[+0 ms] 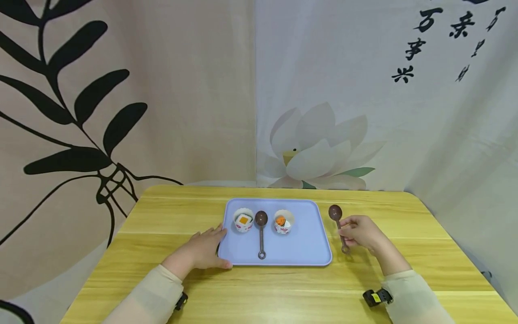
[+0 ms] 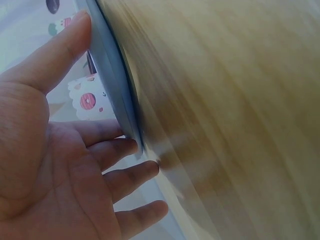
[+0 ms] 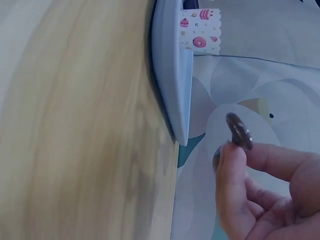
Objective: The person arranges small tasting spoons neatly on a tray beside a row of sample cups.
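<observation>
A pale blue rectangular tray [image 1: 303,245] lies on the table. My left hand [image 1: 203,250] rests at the tray's left edge, thumb at the front rim and the other fingers along the side. In the left wrist view its fingers are extended beside the rim. My right hand [image 1: 361,231] pinches the handle of a brown spoon [image 1: 335,212] to the right of the tray, the bowl pointing away from me. On the tray, a second brown spoon [image 1: 261,218] lies between a left paper cup [image 1: 243,228] and a right paper cup [image 1: 288,216]. White and orange pieces sit inside the cups.
The yellow wood-grain table [image 1: 259,297] has rounded far corners. Behind it hangs a curtain [image 1: 202,90] printed with dark leaves, a pale lotus and black characters. A dark curved object [image 1: 16,310] shows at the lower left.
</observation>
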The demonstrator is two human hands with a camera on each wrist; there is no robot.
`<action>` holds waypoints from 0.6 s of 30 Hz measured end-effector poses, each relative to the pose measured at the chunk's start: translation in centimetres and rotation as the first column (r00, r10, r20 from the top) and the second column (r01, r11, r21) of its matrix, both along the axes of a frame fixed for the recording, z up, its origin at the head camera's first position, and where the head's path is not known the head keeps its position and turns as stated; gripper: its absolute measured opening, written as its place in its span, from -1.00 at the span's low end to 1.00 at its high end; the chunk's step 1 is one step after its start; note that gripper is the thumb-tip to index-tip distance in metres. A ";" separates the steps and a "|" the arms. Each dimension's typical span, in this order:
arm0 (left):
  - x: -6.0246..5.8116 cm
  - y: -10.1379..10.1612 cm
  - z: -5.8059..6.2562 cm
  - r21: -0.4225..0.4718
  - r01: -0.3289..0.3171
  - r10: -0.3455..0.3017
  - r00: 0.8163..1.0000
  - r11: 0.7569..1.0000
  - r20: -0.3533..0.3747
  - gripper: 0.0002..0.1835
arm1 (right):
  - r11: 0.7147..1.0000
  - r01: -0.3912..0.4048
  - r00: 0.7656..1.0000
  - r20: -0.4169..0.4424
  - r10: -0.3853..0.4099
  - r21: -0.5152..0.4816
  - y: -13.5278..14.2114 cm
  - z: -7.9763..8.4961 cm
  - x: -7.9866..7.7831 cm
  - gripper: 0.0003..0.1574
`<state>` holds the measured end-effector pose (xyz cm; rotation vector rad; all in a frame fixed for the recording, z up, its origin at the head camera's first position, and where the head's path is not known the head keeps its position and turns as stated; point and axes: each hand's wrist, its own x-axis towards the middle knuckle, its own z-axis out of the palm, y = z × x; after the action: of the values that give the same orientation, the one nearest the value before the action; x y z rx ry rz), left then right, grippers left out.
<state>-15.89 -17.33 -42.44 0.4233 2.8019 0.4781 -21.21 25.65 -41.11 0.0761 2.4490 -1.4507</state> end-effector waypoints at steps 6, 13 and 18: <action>0.0 0.0 0.0 0.000 0.001 -0.001 1.000 1.000 -0.001 0.12 | 1.000 0.005 1.000 -0.019 -0.006 -0.031 -0.5 0.3 0.0 -0.58; -0.1 0.0 -0.1 -0.004 -0.001 0.001 1.000 1.000 -0.001 0.13 | 0.998 0.022 0.999 -0.028 -0.024 -0.064 -1.4 0.8 0.2 -0.57; -0.1 -0.1 -0.1 -0.008 0.000 0.000 1.000 1.000 -0.001 0.13 | 0.995 0.022 0.999 -0.029 -0.025 -0.093 -2.2 0.9 0.3 -0.59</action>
<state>-15.98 -17.39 -42.54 0.4224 2.8037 0.4672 -20.94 23.41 -40.26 0.0646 2.4085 -1.5839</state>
